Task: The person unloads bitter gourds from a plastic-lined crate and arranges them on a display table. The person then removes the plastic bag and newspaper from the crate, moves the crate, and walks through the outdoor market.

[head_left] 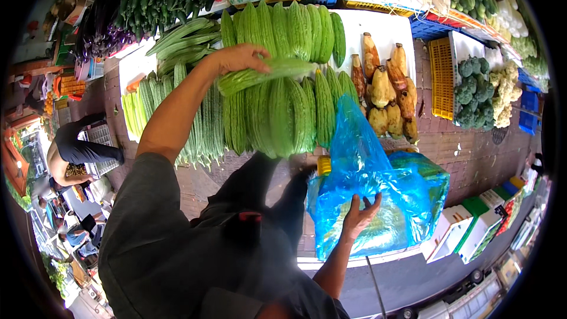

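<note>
My left hand [241, 59] is closed around a pale green bitter melon [251, 77], slightly smeared by motion, above the rows laid out on the stall. Beneath and beyond it lie rows of ribbed bitter melons [277, 112], side by side. At the lower right, my right hand [361, 215] has its fingers spread in front of a large blue plastic bag [348, 236]. Whether the fingers touch the film is hard to see. Pale green shapes show through the bag, and its top rises in a peak beside the melons.
Long ridged gourds [204, 124] lie left of the melons, and brown-yellow lotus roots [384, 88] right of them. A yellow crate [442, 77] stands by broccoli [474, 85]. White foam boxes [449, 233] line the lower right. A person bends over [82, 147] at the far left.
</note>
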Action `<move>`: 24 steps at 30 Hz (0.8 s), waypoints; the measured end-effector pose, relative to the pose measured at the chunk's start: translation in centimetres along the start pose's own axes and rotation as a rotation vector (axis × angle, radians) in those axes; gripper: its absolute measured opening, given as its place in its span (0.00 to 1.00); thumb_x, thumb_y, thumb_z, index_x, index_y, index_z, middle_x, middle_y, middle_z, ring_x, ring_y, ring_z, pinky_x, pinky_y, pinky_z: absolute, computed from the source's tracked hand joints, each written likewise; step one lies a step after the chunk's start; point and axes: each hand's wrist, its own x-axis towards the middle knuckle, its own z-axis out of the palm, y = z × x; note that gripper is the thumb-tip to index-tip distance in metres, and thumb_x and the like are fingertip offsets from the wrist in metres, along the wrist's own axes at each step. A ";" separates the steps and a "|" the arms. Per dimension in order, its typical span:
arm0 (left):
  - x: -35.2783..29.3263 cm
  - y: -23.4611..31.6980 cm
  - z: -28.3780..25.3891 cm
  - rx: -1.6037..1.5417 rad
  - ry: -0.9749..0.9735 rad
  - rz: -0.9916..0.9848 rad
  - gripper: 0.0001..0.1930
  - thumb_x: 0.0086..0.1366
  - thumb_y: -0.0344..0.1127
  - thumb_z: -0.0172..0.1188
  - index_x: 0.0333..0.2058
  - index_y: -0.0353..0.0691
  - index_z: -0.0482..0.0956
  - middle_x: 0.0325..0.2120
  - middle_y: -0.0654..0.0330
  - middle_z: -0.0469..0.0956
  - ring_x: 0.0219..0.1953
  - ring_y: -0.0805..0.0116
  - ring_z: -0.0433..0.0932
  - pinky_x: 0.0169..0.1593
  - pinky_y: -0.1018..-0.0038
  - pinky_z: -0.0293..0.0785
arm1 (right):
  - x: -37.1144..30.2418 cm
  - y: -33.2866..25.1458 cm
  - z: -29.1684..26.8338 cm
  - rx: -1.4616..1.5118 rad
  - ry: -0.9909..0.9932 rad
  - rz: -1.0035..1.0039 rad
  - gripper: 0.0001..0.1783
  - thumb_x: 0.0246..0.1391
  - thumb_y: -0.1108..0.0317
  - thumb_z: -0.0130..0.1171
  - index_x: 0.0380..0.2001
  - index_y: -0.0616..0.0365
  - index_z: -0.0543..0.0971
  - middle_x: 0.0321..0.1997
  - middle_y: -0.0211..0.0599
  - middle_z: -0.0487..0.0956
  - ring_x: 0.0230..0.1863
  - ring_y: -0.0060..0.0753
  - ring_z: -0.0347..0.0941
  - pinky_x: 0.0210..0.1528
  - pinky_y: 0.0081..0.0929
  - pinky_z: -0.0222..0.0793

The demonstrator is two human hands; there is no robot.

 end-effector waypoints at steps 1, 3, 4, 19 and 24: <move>1.0 -0.7 -0.7 -0.077 0.102 0.010 0.33 0.50 0.47 0.69 0.52 0.35 0.70 0.33 0.58 0.75 0.35 0.71 0.72 0.38 0.74 0.68 | 0.1 0.8 1.2 0.004 0.008 0.009 0.40 0.50 0.63 0.62 0.62 0.65 0.56 0.57 0.56 0.65 0.45 0.44 0.72 0.49 0.38 0.66; 4.4 -1.3 -1.4 -0.106 0.188 0.030 0.35 0.51 0.47 0.69 0.54 0.35 0.68 0.37 0.55 0.75 0.40 0.67 0.73 0.43 0.70 0.69 | 0.1 3.9 3.2 -0.010 -0.040 0.051 0.42 0.50 0.62 0.62 0.63 0.63 0.54 0.54 0.53 0.68 0.42 0.43 0.73 0.44 0.37 0.68; 6.1 -1.1 -1.3 -0.076 0.363 -0.027 0.37 0.51 0.48 0.69 0.55 0.35 0.67 0.39 0.53 0.75 0.43 0.64 0.73 0.46 0.69 0.69 | -0.5 4.4 3.5 0.021 -0.008 0.100 0.32 0.52 0.63 0.60 0.57 0.63 0.64 0.42 0.48 0.75 0.35 0.39 0.74 0.37 0.34 0.69; 8.1 5.4 8.6 0.125 0.674 0.239 0.34 0.62 0.56 0.53 0.57 0.33 0.64 0.56 0.45 0.67 0.56 0.53 0.69 0.57 0.59 0.65 | -2.7 0.5 -6.9 1.434 -0.027 0.570 0.04 0.55 0.69 0.56 0.30 0.56 0.75 0.29 0.28 0.73 0.25 0.21 0.67 0.29 0.18 0.66; -1.0 10.7 29.0 -0.083 -0.262 0.818 0.57 0.46 0.69 0.61 0.64 0.34 0.48 0.61 0.46 0.58 0.65 0.55 0.54 0.65 0.60 0.51 | -1.5 0.5 -10.4 1.642 0.006 0.254 0.09 0.49 0.64 0.62 0.30 0.53 0.74 0.29 0.25 0.70 0.33 0.21 0.66 0.36 0.20 0.66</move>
